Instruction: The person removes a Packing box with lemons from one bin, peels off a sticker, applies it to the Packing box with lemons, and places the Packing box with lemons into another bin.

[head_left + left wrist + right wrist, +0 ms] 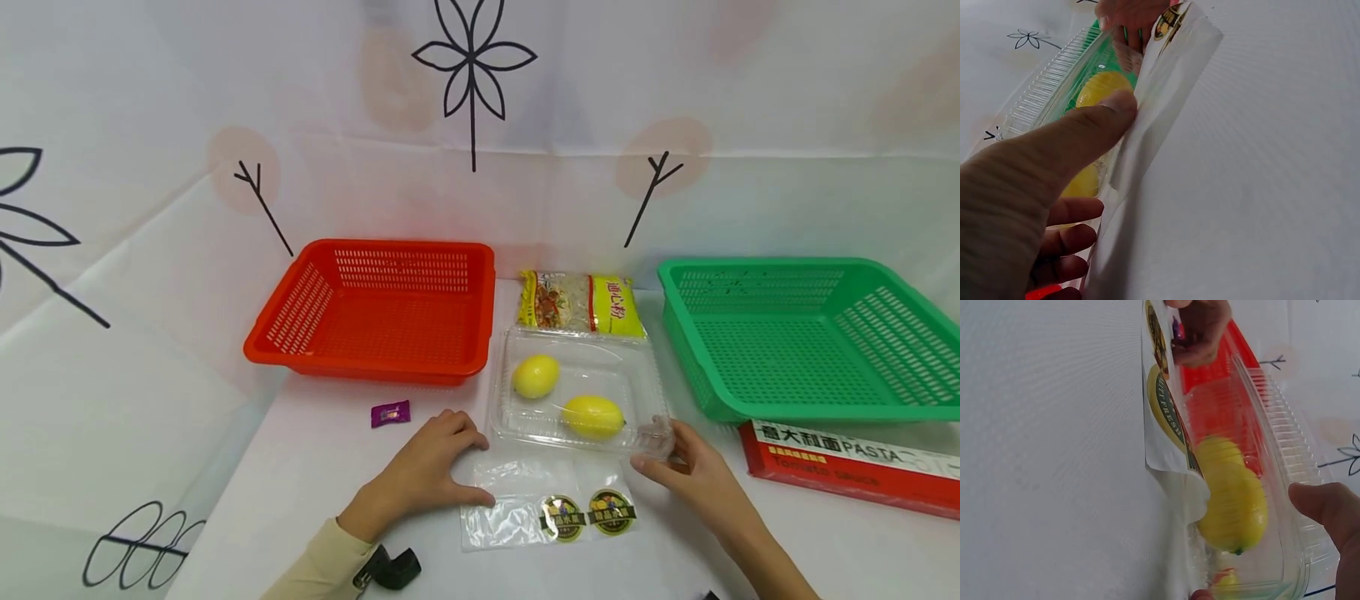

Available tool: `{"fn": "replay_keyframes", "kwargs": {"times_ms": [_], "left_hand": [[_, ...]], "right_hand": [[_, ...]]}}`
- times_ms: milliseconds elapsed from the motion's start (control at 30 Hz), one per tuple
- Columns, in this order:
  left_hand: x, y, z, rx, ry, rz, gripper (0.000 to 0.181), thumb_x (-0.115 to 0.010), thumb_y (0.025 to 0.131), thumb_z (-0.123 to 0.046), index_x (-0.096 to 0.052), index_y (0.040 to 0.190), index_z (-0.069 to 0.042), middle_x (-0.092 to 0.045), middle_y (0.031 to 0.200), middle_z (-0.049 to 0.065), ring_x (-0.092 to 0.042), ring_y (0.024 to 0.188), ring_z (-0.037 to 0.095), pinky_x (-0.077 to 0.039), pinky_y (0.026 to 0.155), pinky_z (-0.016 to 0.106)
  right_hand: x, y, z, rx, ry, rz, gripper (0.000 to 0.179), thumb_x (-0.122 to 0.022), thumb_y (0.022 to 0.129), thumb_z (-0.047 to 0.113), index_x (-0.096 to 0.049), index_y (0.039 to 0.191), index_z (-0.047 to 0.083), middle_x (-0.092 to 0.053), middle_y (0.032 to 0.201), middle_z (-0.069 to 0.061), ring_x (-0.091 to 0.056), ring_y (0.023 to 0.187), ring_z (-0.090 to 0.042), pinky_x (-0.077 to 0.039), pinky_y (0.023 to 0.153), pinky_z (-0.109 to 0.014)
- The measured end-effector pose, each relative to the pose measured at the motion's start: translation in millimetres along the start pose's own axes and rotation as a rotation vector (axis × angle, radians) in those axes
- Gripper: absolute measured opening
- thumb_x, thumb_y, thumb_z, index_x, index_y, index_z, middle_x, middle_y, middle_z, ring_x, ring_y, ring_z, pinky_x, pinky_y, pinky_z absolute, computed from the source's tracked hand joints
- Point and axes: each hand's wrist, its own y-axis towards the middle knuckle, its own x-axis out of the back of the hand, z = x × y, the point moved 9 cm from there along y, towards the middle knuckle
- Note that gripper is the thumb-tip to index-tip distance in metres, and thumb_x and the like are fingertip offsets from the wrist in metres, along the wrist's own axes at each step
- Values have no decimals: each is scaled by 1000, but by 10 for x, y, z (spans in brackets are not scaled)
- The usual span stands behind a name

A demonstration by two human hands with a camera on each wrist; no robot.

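We see a clear box (pixel 600 367) of two lemons (pixel 592 417) on the table (pixel 300 483), between a red basket (pixel 390 369) and a green basket (pixel 832 411), its long axis running left to right. The left hand (pixel 422 468) spreads its fingers beside its near left corner; the right hand's (pixel 697 475) fingers surround the near right, whether pinching we cannot tell.

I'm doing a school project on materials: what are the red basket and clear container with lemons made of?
The red basket looks like molded plastic, slightly shiny, with neat slots through its walls. The clear container seems thin, glossy plastic: lemons show through and its edge is ribbed.
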Motion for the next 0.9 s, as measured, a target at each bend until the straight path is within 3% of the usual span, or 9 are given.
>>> {"fn": "replay_keyframes", "kwargs": {"times_ms": [167, 367, 500, 700, 900], "left_hand": [[8, 1, -35, -32, 17, 14, 55, -90, 75, -54, -72, 113, -19, -57, 106, -7, -51, 102, 13, -46, 93, 30], [9, -7, -70, -55, -10, 44, 45, -90, 79, -45, -74, 112, -19, -59, 107, -7, -54, 103, 14, -48, 95, 30], [-11, -7, -77, -60, -26, 78, 42, -90, 81, -42, -74, 111, -18, -60, 100, -9, -54, 96, 11, -48, 90, 29], [-52, -24, -121, -118, -50, 147, 37, -86, 87, -39, -79, 117, -19, -61, 97, -11, -52, 91, 7, -45, 85, 21], [-48, -53, -143, -141, -53, 158, 32, -84, 89, -36, -82, 118, -24, -60, 98, -11, -51, 91, 7, -43, 82, 17]], "right_hand": [[-6, -18, 22, 36, -24, -13, 71, -82, 92, 21, -45, 147, -6, -62, 131, -24, -67, 101, -25, -55, 77, -25], [40, -28, 8, 51, -107, -53, 56, -80, 93, 22, -54, 135, -4, -68, 121, -19, -68, 99, -23, -54, 76, -25], [53, -37, -2, 52, -58, -55, 40, -79, 93, 17, -58, 121, -3, -70, 101, -11, -65, 82, -14, -53, 66, -27], [22, -53, 22, 79, 17, -25, 26, -75, 96, 13, -60, 110, -2, -69, 89, -7, -64, 71, -17, -53, 59, -30], [0, -55, -5, 33, -34, 9, 20, -74, 98, 16, -68, 105, -2, -71, 85, -5, -63, 69, -17, -53, 59, -30]]}}
